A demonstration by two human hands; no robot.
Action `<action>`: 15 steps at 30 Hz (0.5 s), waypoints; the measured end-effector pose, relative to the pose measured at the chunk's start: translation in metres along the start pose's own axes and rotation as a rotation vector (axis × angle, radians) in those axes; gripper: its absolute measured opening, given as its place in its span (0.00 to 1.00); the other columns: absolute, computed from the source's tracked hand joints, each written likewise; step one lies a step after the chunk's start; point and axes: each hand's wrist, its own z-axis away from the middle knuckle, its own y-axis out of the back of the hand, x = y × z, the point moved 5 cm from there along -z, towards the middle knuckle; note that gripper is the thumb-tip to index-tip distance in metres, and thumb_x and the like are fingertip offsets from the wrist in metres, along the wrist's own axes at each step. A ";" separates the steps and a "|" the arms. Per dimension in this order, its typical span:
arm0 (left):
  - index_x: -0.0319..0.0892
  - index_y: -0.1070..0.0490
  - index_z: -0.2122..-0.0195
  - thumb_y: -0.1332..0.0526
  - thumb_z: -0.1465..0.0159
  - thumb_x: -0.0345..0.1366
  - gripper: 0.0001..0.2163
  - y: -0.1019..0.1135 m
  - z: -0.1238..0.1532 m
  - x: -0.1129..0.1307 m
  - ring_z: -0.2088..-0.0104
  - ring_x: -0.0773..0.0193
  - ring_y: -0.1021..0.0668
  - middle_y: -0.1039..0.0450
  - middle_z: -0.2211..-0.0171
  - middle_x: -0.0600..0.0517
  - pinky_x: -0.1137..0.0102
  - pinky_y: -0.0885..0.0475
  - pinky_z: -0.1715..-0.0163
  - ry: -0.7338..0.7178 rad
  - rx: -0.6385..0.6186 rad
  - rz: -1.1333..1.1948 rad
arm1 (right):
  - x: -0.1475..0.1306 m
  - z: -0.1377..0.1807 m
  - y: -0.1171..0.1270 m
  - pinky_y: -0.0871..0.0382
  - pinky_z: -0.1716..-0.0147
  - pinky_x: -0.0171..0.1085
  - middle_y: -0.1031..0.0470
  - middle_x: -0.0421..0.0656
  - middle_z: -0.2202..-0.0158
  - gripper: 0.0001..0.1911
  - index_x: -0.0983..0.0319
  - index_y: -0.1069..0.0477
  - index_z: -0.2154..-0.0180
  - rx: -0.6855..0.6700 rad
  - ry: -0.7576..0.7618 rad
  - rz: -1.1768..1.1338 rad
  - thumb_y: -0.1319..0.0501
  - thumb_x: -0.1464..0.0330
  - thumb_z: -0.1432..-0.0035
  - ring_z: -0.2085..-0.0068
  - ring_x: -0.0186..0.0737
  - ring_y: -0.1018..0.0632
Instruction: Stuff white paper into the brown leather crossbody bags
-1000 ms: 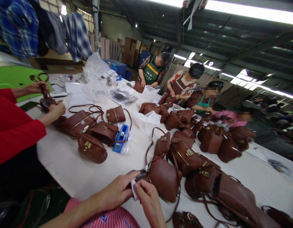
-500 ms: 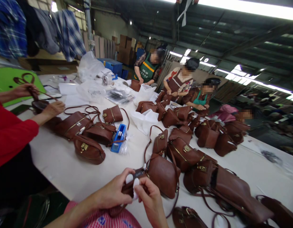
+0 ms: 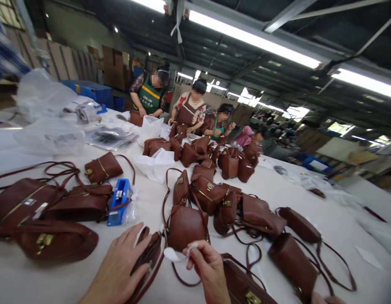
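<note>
A: Hands first: how placed, and holding what?

B: Left hand [image 3: 122, 259] with fingers well spread, thumb and index finger laid against a small brown handbag [image 3: 153, 252]; no firm grip visible. Right hand [image 3: 205, 266] pinched close, thumb against index finger, on one end of a white slip [image 3: 173, 254].

A: And the small brown handbag, where exactly?

B: Nearer than the blue tape dispenser [image 3: 115, 218] and somewhat to its right, tilted. White slip farther right of the dispenser, with the free end toward the bag. Touching or just apart? Cannot tell. Nor paper from plastic.

A: Anything else around the dispenser?

B: Clear plastic [image 3: 131, 214] just beside it, on the right. Brown strap [image 3: 119, 207] across it. Gold-clasped handbag [image 3: 61, 240] to its left and nearer, on the white counter [image 3: 69, 279]. Square brown handbag [image 3: 186, 228] well to its right. Co-worker in a green apron [image 3: 149, 98] far beyond it.

A: Likely trouble?

B: Mostly with the slip, at a guess. Pinched at one end only, so liable to crease, tear or drop if caught on something. Small handbag likely to slide or roll under so loose a touch.

A: And the dispenser?

B: Could be dragged or tipped by a tug on the strap lying across it. Tangling possible too, with so many straps so close.
</note>
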 end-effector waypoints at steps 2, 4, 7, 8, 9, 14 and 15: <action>0.51 0.27 0.49 0.40 0.43 0.34 0.20 -0.001 -0.007 0.026 0.41 0.47 0.32 0.33 0.40 0.47 0.55 0.38 0.40 -0.078 -0.051 0.107 | -0.005 -0.002 -0.014 0.32 0.74 0.31 0.27 0.39 0.81 0.18 0.64 0.26 0.71 -0.032 0.035 -0.004 0.32 0.54 0.48 0.78 0.31 0.29; 0.48 0.25 0.54 0.39 0.45 0.32 0.17 -0.009 -0.014 0.050 0.50 0.54 0.26 0.26 0.49 0.49 0.64 0.31 0.48 -0.108 -0.175 0.250 | -0.004 -0.003 -0.029 0.36 0.79 0.30 0.29 0.37 0.82 0.20 0.63 0.29 0.76 -0.042 0.035 -0.019 0.30 0.53 0.52 0.81 0.29 0.33; 0.42 0.26 0.69 0.39 0.48 0.30 0.06 -0.029 -0.021 0.069 0.67 0.62 0.24 0.24 0.70 0.54 0.72 0.30 0.66 -0.073 -0.289 0.331 | 0.004 -0.004 -0.040 0.43 0.85 0.27 0.34 0.34 0.83 0.24 0.62 0.36 0.80 -0.006 0.011 -0.045 0.27 0.53 0.59 0.82 0.27 0.36; 0.42 0.27 0.72 0.40 0.46 0.31 0.03 -0.036 -0.022 0.070 0.72 0.64 0.25 0.26 0.74 0.55 0.73 0.32 0.70 -0.061 -0.308 0.366 | 0.008 -0.004 -0.040 0.45 0.85 0.27 0.35 0.33 0.83 0.25 0.61 0.37 0.80 0.004 0.000 -0.051 0.27 0.52 0.60 0.83 0.26 0.37; 0.41 0.28 0.74 0.42 0.43 0.32 0.05 -0.043 -0.022 0.068 0.74 0.66 0.27 0.28 0.77 0.55 0.74 0.34 0.72 -0.051 -0.313 0.410 | 0.011 -0.003 -0.039 0.46 0.86 0.26 0.35 0.33 0.84 0.25 0.61 0.38 0.80 0.010 -0.014 -0.057 0.27 0.52 0.60 0.84 0.26 0.39; 0.41 0.32 0.80 0.41 0.43 0.52 0.19 -0.028 -0.029 0.009 0.82 0.67 0.32 0.35 0.85 0.57 0.73 0.38 0.80 0.299 0.039 0.669 | 0.032 -0.004 0.017 0.57 0.87 0.25 0.35 0.32 0.83 0.26 0.60 0.40 0.77 0.207 -0.069 -0.151 0.30 0.49 0.57 0.85 0.22 0.45; 0.41 0.31 0.79 0.38 0.47 0.55 0.20 -0.015 -0.030 -0.008 0.83 0.68 0.33 0.35 0.85 0.57 0.73 0.39 0.81 0.383 0.163 0.738 | 0.035 -0.005 0.041 0.57 0.87 0.25 0.35 0.32 0.83 0.26 0.60 0.40 0.76 0.299 -0.054 -0.163 0.30 0.49 0.57 0.85 0.23 0.45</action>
